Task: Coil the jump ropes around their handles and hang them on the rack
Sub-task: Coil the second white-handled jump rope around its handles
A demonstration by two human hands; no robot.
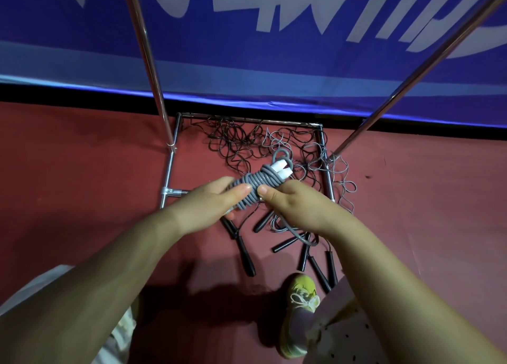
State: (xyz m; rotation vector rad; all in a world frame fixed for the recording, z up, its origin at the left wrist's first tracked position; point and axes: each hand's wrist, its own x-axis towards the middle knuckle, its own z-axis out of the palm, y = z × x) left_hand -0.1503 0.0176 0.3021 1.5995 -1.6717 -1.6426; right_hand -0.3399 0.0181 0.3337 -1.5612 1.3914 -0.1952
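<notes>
Head cam: I've got the grey rope bundle (253,186) pinched betw. both hands, left hand (211,207) & right hand (290,206) gripping it. Cord looks soft, springy, prob. light; I'd hold across the wraps so coils can't slip. Loose tail (297,233) hangs below right hand.

This looks like an indoor sports hall or gym. The floor (82,158) is reddish sport matting, a large blue banner (247,48) with white lettering runs along the wall, and a chrome rack (170,171) stands over a tangle of jump ropes (236,141) with black handles (245,256).
</notes>
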